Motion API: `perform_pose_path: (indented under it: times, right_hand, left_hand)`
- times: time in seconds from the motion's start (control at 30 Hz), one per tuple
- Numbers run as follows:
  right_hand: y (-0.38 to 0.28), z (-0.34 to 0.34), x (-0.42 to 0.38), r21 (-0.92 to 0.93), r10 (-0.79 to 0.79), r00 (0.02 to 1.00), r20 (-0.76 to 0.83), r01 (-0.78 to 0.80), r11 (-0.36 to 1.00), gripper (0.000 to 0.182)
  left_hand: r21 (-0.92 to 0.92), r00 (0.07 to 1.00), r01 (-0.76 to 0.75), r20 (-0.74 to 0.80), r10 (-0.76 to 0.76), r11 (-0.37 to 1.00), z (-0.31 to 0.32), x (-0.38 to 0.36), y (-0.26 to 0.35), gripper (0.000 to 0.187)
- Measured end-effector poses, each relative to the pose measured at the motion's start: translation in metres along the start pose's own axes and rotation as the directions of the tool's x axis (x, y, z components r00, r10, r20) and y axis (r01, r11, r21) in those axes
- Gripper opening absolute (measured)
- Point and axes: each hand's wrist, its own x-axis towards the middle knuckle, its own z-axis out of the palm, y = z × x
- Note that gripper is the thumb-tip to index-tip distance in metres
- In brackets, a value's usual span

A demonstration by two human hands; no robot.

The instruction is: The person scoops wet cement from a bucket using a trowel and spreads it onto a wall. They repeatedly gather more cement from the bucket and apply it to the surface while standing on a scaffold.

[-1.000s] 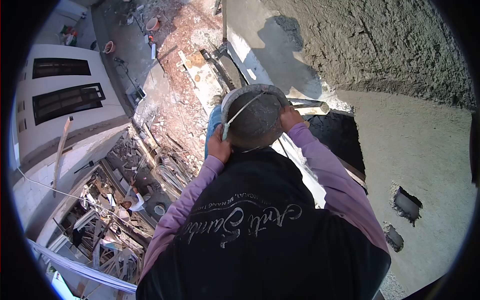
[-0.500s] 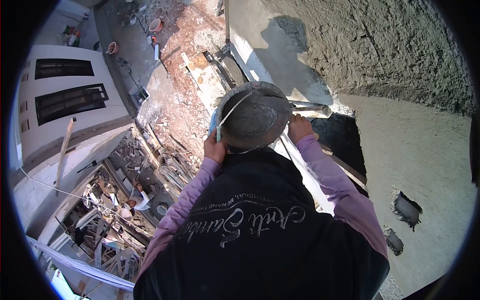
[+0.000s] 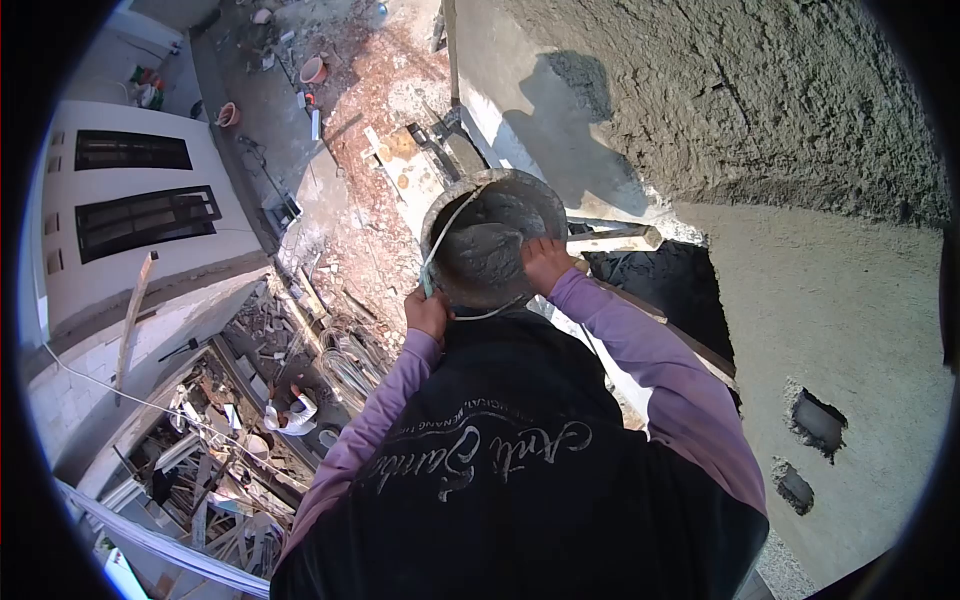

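A round, dark bucket [image 3: 545,205] with wet grey mortar [image 3: 480,250] inside stands upright in front of my chest. My left hand [image 3: 428,312] is closed at the bucket's near left side, by its pale rope handle [image 3: 448,222]. Over the right rim reaches my right hand [image 3: 546,265], its fingers inside the bucket near the mortar. What those fingers hold, if anything, is hidden.
Rough grey plaster [image 3: 720,100] covers the wall at right, above a smoother part with a dark opening [image 3: 670,295] and two small holes. Timber [image 3: 620,240] juts beside the bucket. Far below left, a person [image 3: 292,413] is near scrap wood; rubble lies ahead.
My right hand has moved left from the bucket's outer right side to over its rim. The bucket has shifted slightly left, and more mortar shows inside it.
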Motion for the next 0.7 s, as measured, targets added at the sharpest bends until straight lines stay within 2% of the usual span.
perform_pose_path:
  times: [0.1,0.2,0.3,0.33,0.4,0.43,0.5,0.6,0.67,0.7]
  right_hand:
    - [0.016,-0.048,-0.018,-0.035,0.031,0.997,0.069,-0.029,0.999,0.023]
    - [0.043,-0.038,0.013,-0.077,0.282,0.924,0.258,-0.271,0.959,0.020]
    - [-0.004,0.000,0.056,0.067,0.253,0.857,0.449,-0.315,0.947,0.018]
    - [-0.008,-0.003,0.054,0.079,0.201,0.899,0.388,-0.250,0.965,0.018]
    - [-0.025,-0.008,0.033,0.094,0.102,0.954,0.284,-0.133,0.987,0.018]
    - [-0.028,-0.018,0.023,0.073,0.055,0.957,0.285,-0.079,0.994,0.019]
    - [-0.024,-0.043,0.012,0.033,-0.052,0.957,0.285,0.044,0.998,0.021]
    - [0.009,-0.075,0.027,-0.209,0.075,0.959,0.272,-0.017,0.978,0.018]
    - [0.034,-0.054,0.037,-0.163,0.109,0.861,0.497,-0.031,0.986,0.018]
    - [0.047,-0.042,0.040,-0.149,0.124,0.798,0.590,-0.044,0.988,0.019]
  left_hand:
    - [-0.033,0.999,0.023,-0.027,-0.024,0.999,-0.005,-0.012,0.007,0.009]
    - [0.046,0.999,-0.028,0.023,0.027,0.999,-0.004,-0.019,0.004,0.009]
    - [0.149,0.995,-0.074,0.076,0.064,0.986,0.001,-0.019,0.009,0.007]
    - [0.185,0.995,-0.076,0.084,0.062,0.980,0.002,-0.019,0.012,0.008]
    - [0.063,0.996,-0.075,0.057,0.071,0.995,0.004,-0.014,0.013,0.012]
    - [-0.007,0.997,-0.067,0.043,0.067,0.998,0.007,-0.014,0.009,0.015]
    - [0.043,0.998,-0.038,0.050,0.036,0.998,0.002,-0.008,0.000,0.023]
    - [0.032,0.999,-0.028,0.043,0.027,0.999,-0.004,-0.008,-0.003,0.031]
    - [0.023,0.997,-0.019,0.076,0.017,1.000,-0.005,-0.009,-0.011,0.043]
    - [0.046,0.996,-0.017,0.087,0.013,0.999,-0.003,-0.008,-0.007,0.043]
